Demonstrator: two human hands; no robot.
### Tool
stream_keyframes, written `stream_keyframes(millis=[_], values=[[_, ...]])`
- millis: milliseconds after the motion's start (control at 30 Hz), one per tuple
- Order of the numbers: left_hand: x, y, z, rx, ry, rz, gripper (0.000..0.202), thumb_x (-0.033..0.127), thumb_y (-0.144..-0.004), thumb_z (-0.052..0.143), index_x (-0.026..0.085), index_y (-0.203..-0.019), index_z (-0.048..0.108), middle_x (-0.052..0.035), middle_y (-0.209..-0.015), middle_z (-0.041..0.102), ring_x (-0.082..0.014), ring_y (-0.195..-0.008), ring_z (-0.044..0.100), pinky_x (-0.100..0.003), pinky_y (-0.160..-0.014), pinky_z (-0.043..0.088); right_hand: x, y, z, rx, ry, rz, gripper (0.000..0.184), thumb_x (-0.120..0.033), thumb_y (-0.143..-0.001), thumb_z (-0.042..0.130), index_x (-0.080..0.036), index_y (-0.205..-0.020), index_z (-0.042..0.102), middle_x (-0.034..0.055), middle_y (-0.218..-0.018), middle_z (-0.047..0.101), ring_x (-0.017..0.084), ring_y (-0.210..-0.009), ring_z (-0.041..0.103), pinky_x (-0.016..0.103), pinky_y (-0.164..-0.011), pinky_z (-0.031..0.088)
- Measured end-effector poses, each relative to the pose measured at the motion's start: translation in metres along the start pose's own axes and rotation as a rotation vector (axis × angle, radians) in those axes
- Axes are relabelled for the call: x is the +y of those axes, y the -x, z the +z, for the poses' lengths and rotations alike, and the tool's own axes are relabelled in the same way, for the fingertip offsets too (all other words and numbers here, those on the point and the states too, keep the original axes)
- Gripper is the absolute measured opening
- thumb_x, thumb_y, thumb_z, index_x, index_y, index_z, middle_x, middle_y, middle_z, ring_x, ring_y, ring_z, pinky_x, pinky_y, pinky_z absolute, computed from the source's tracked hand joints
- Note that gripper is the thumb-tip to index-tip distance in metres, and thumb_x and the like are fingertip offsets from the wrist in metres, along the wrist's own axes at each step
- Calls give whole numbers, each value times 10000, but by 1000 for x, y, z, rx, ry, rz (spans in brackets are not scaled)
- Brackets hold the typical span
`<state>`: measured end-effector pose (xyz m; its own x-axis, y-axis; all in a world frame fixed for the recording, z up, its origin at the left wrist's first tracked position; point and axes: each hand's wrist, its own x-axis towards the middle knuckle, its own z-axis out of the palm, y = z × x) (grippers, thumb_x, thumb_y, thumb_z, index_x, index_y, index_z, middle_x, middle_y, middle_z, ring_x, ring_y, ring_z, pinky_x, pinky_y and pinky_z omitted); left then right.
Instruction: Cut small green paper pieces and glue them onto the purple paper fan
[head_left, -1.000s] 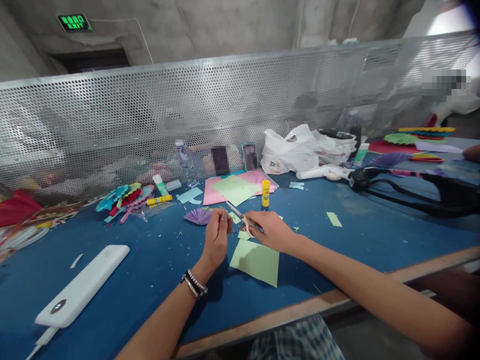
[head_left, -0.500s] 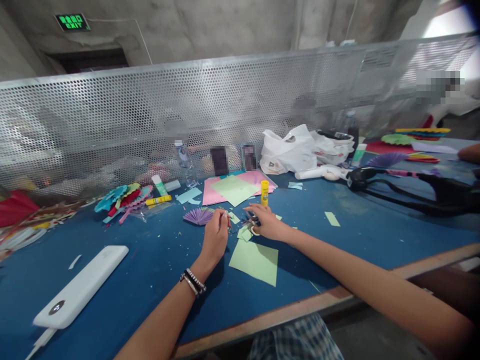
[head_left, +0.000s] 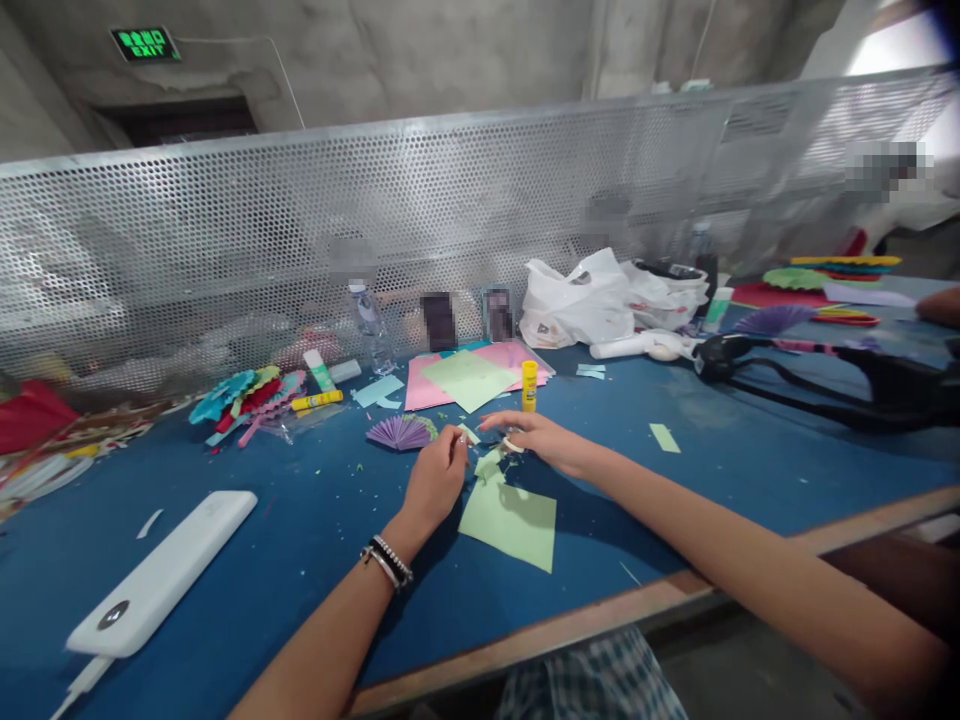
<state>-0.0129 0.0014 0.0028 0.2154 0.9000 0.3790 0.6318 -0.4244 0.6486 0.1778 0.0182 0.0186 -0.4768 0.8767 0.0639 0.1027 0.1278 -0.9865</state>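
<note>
My right hand hovers over the middle of the blue table, a pale loop handle showing under its palm; this looks like a pair of scissors, with the blades hard to make out. Its index finger stretches to the left. Close by on the left, my left hand is closed in a pinch, and whatever lies between its fingertips is hidden. Small light green paper scraps lie between the hands. Just below them rests a light green paper sheet. A purple folded paper fan is beside my left hand.
A yellow glue stick stands behind my right hand. Pink and green sheets lie farther back, near a water bottle and white plastic bags. A white power bank is at left, a black strap at right.
My right hand has lifted slightly and its index finger has stretched out, with the scissors' handle shifted up. My left hand has moved slightly right. The green scraps between them have shifted.
</note>
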Motion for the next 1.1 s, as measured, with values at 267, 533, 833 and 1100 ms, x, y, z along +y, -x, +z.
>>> stream_keyframes(millis=[267,533,833,1100], values=[[-6,-3,-6,30,-100,5,236,323,-880,308,200,-825,502,-4,-644,580,-145,-587,538,-252,-594,353,-3,2,2,-131,13,-35,397,-163,-682,561,-210,-1075,573,42,-1315,414,184,-1095,470,295,-857,412],[-9,-4,-6,30,-208,37,239,316,-884,300,205,-855,509,-17,-705,586,-149,-610,538,-246,-576,336,-2,4,9,-184,44,-91,491,-61,-652,448,-233,-1101,549,23,-1353,365,175,-1153,419,285,-849,391],[-2,-1,-5,35,-224,50,246,330,-885,294,206,-878,506,-14,-681,571,-148,-571,523,-241,-540,312,7,-3,9,-15,7,-149,446,-103,-648,353,-182,-1031,567,38,-1184,526,184,-1113,437,333,-938,316],[8,4,-8,128,-158,96,229,327,-890,289,206,-858,480,14,-600,502,-127,-530,485,-225,-539,310,2,-1,8,73,136,-223,310,-163,-740,398,-180,-1022,525,53,-1092,536,168,-994,480,288,-806,378]])
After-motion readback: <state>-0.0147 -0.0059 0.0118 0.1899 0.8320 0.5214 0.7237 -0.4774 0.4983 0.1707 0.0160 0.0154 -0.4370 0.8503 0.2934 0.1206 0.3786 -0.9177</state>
